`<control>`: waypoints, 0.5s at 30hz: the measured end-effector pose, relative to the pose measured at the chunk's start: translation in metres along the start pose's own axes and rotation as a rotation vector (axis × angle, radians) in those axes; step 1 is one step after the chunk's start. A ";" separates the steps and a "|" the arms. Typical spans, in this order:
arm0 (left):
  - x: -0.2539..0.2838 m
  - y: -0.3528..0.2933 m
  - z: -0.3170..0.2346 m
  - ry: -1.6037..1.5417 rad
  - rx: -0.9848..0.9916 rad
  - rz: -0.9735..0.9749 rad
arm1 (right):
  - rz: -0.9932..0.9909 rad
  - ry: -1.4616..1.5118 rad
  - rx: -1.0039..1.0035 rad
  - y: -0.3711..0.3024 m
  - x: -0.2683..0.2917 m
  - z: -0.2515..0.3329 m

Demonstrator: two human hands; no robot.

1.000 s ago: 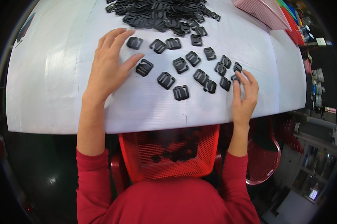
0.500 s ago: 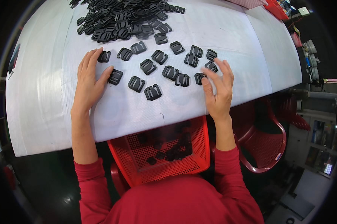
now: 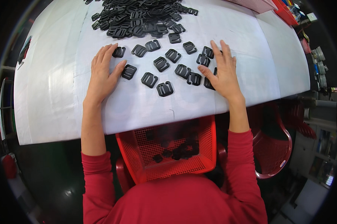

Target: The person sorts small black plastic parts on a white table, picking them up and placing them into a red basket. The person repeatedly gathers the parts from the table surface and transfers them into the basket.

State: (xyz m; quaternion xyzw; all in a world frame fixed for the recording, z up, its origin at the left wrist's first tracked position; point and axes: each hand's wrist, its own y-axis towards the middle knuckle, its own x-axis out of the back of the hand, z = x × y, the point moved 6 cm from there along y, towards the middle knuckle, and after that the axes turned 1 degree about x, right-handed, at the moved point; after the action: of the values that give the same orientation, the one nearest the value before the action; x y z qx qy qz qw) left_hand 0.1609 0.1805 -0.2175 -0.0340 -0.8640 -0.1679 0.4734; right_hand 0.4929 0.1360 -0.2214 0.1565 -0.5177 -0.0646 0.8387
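Note:
Several flat black plastic buckles (image 3: pixel 164 88) lie spread in loose rows on the white table (image 3: pixel 49 93). My left hand (image 3: pixel 103 74) rests flat and open at the left end of the rows, its thumb touching one buckle (image 3: pixel 129 71). My right hand (image 3: pixel 222 72) lies flat with fingers apart at the right end, covering part of a buckle (image 3: pixel 208 83). Behind the rows sits a big heap of the same black buckles (image 3: pixel 138 16). Neither hand grips anything.
A red mesh basket (image 3: pixel 204 158) with a few black buckles inside sits in my lap under the table's near edge. A red plastic chair (image 3: pixel 276 153) stands at the right. A pink tray (image 3: pixel 254 4) is at the far right corner.
Both hands stay flat on the table at the two ends of the rows. The right hand has slid further onto the table, beside the right-end buckles. The view has shifted.

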 end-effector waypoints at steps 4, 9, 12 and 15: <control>0.003 0.001 -0.004 -0.005 0.002 -0.005 | 0.108 -0.145 0.109 -0.004 -0.012 0.018; 0.003 -0.002 0.001 -0.011 -0.003 -0.010 | 0.186 -0.070 0.131 -0.040 -0.009 0.051; 0.001 -0.003 0.001 0.010 0.006 -0.002 | 0.242 -0.042 0.144 -0.067 -0.003 0.072; 0.001 -0.002 0.000 0.024 0.010 0.002 | 0.318 -0.011 0.144 -0.093 0.005 0.094</control>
State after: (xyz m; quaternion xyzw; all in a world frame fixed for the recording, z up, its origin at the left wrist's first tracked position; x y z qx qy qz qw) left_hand 0.1601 0.1781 -0.2173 -0.0305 -0.8591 -0.1633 0.4841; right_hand 0.4163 0.0287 -0.2087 0.1319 -0.5436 0.1051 0.8223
